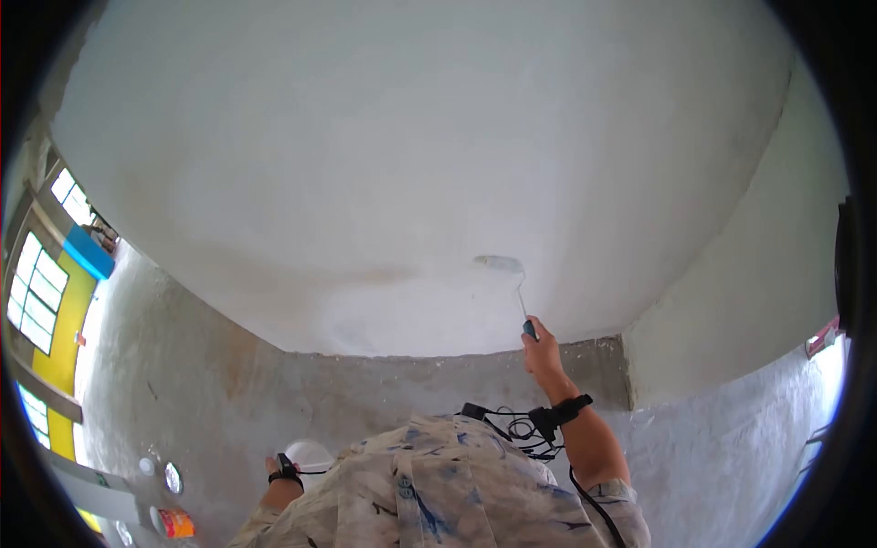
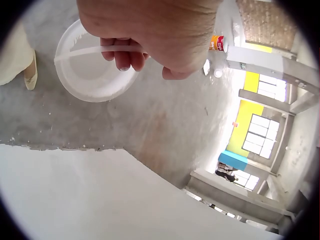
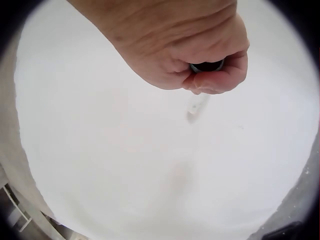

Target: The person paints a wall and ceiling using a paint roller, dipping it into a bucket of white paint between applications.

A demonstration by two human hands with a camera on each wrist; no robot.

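The right hand (image 1: 543, 351) is raised to the white wall (image 1: 365, 164), its fingers wrapped tight round the dark grip (image 3: 207, 66) of a paint roller (image 1: 501, 265). The roller's sleeve lies flat against the wall, a little above the wall's lower edge, where the white coat meets a grey unpainted band (image 1: 411, 374). A thin wire shaft runs from the sleeve down into the fist. In the right wrist view only the butt of the grip shows between the thumb and the curled fingers, and the shaft is a faint blur against the wall.

The left hand (image 2: 155, 30) hangs low, well below the painted part of the wall, with its fingers hooked round the bail of a white bucket (image 2: 90, 70). The bucket hangs under that hand with its mouth facing up, and it is white inside; how full it is cannot be told. The 2 hands are well apart, each clamped on its own thing.

Below the wall lies a grey concrete floor (image 2: 150, 130). A beige shoe (image 2: 31, 75) stands on it just beside the bucket, and an orange-labelled container (image 2: 216, 42) stands farther from the wall's foot. A black strap (image 1: 559, 411) with loose cables circles the right wrist, and a paint-marked shirt (image 1: 438, 493) fills the bottom of the head view. Off to 1 side of the wall stands a yellow wall with windows (image 2: 260, 132).
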